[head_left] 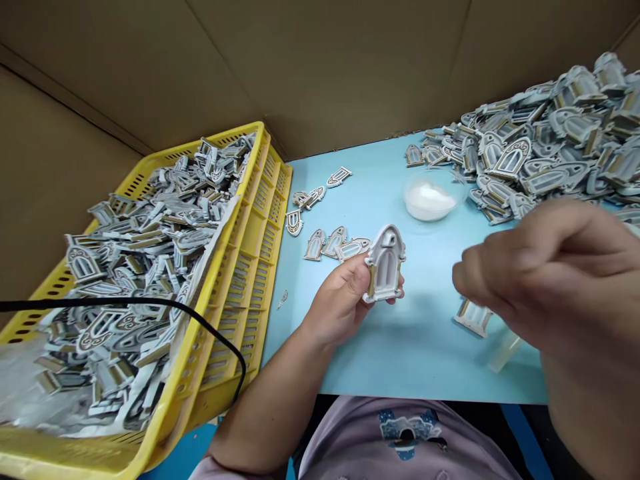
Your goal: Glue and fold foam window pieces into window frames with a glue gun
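My left hand is closed on a small white arched window-shaped piece with gold-brown sides, held upright above the light blue table. Its hollow side faces me. On the right, my right hand is raised close to the camera with its fingers curled and pinched together. Whatever it may hold is hidden. Partly beneath that hand lies another arched piece, and beside it a blurred translucent strip. Just beyond my left hand rest several more arched pieces.
A yellow plastic crate full of similar pieces stands at the left, with a black cable across it. A clear bowl of white powdery material sits near the middle. A large heap of pieces fills the back right. Cardboard walls enclose the table.
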{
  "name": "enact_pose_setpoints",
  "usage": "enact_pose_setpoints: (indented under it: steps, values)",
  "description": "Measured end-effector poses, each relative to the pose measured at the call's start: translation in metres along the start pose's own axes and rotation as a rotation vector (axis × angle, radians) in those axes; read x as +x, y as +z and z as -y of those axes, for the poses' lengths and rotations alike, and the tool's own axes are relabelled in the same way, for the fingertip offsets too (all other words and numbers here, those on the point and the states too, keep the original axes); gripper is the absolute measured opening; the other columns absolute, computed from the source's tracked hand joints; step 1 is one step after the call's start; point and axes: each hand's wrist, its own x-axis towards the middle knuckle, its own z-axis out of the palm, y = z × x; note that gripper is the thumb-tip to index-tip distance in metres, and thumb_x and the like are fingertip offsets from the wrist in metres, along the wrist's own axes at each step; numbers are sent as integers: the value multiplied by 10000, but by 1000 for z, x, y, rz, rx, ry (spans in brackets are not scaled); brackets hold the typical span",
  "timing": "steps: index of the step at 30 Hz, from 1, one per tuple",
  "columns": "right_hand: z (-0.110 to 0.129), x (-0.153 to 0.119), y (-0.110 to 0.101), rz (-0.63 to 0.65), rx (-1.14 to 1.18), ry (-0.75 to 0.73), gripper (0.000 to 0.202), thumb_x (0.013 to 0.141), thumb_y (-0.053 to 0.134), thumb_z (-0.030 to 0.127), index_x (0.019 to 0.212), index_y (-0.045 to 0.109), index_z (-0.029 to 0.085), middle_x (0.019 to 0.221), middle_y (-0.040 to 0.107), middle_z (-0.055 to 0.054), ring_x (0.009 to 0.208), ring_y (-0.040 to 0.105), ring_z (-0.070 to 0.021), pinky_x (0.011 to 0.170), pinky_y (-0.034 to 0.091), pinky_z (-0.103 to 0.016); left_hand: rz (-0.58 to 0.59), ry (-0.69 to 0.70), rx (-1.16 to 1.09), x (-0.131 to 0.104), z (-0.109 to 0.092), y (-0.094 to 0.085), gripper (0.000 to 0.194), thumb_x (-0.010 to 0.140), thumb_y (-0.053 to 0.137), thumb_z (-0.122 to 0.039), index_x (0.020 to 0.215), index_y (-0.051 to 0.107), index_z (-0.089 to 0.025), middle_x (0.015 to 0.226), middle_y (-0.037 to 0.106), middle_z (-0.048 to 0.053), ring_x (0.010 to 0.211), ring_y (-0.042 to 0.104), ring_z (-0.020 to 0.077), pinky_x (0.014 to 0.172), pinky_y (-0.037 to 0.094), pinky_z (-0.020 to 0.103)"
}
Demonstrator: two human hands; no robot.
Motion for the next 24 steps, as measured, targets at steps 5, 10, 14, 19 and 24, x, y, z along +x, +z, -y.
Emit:
enact_pose_setpoints:
  steps: [5,10,14,19,24]
  values:
    - [-12,0,23,-60,-1040,-392,171,896,684,228,1067,671,239,657,546,33,602,497,-128,593,379,-297,28,13,28,0,1,1,466,867,633,-601,972,701,-152,776,627,38,698,581,137,679,468,258]
    - [-22,1,28,-152,-1288,-499,252,924,654,258,1164,670,183,636,527,11,634,497,-170,628,361,-321,33,12,66,0,3,1,477,841,656,-615,925,687,-146,760,620,42,700,576,150,683,462,273]
    - [-25,1,28,-197,-1288,-459,210,933,644,271,1115,688,179,618,531,14,623,517,-153,596,349,-310,39,10,85,1,4,1,499,829,657,-633,925,694,-145,785,630,56,725,575,158,679,459,269]
    - [-29,3,29,-196,-1226,-466,173,907,675,208,1073,716,182,609,531,19,623,514,-139,587,345,-299,90,21,108,1,5,0,514,868,611,-625,1031,698,-144,809,635,66,725,558,149,683,455,268]
    - [-31,3,28,-229,-1224,-497,104,912,647,178,982,721,198,590,554,11,596,499,-150,589,374,-297,95,-5,78,1,4,0,498,864,622,-618,1022,697,-152,809,624,57,734,565,146,686,462,261]
